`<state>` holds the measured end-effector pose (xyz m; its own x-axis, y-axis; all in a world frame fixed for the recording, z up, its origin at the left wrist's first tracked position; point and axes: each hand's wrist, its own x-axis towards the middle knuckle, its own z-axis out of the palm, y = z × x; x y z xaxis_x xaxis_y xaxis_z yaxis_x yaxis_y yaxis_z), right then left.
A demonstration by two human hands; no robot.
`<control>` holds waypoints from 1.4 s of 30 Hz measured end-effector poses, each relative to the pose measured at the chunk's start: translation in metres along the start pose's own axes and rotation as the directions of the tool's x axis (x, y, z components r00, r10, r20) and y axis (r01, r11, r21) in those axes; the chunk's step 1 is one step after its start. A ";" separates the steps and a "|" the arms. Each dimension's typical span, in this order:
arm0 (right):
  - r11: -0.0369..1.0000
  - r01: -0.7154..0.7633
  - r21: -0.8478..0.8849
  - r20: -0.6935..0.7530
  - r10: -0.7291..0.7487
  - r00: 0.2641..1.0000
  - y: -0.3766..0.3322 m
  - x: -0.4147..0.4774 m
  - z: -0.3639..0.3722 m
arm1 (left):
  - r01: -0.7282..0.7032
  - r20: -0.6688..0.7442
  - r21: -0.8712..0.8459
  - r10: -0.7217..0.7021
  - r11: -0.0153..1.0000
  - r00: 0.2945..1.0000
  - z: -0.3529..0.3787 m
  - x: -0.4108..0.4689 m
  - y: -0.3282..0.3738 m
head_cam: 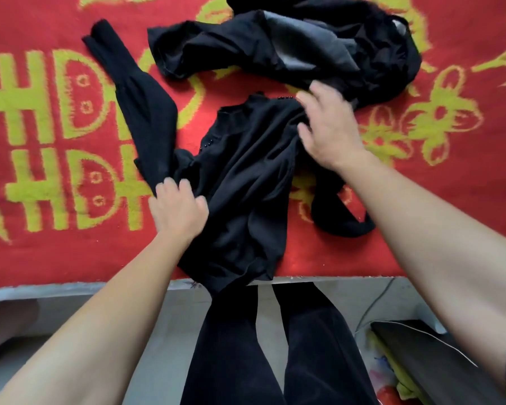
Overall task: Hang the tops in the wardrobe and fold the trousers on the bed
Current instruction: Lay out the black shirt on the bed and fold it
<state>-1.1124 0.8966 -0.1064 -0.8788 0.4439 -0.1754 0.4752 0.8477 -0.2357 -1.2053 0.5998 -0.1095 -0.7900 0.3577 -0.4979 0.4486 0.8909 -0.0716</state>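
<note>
A yellow-green double-happiness sign (56,135) lies sideways on the red blanket (41,258).

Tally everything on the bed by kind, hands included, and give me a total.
Black beaded top: 1
Black heap of clothing with grey lining: 1 (pieces within it cannot be told apart)
Red blanket: 1
Hands: 2, left hand and right hand
Total: 5

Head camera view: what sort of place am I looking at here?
Probably a bedroom at home: a red blanket with yellow-green motifs covers the bed, a black top lies spread on it, and more black garments are heaped behind.
</note>
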 end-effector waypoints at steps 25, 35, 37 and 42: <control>0.986 -0.165 0.018 0.426 0.142 0.893 -0.027 -0.027 -0.017 | -0.320 -0.264 -0.149 0.274 0.936 0.925 -0.066 0.038 -0.036; 0.930 -0.150 0.336 -0.076 0.185 0.980 -0.070 -0.031 -0.237 | -0.338 -0.560 -0.153 0.200 0.929 0.804 -0.285 0.007 -0.083; 0.936 -0.123 0.330 -0.201 0.197 0.959 -0.082 -0.042 -0.272 | -0.397 -0.605 -0.206 0.202 0.895 0.770 -0.321 -0.009 -0.086; 0.974 -0.138 0.179 -0.197 0.173 0.965 -0.103 -0.095 -0.318 | -0.441 -0.596 -0.201 0.248 0.875 0.764 -0.364 -0.070 -0.110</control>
<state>-1.0926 0.8594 0.2385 -0.7746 0.6321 -0.0213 0.5919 0.7127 -0.3765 -1.3510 0.5785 0.2476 -0.7412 0.6610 0.1170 0.6567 0.6780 0.3302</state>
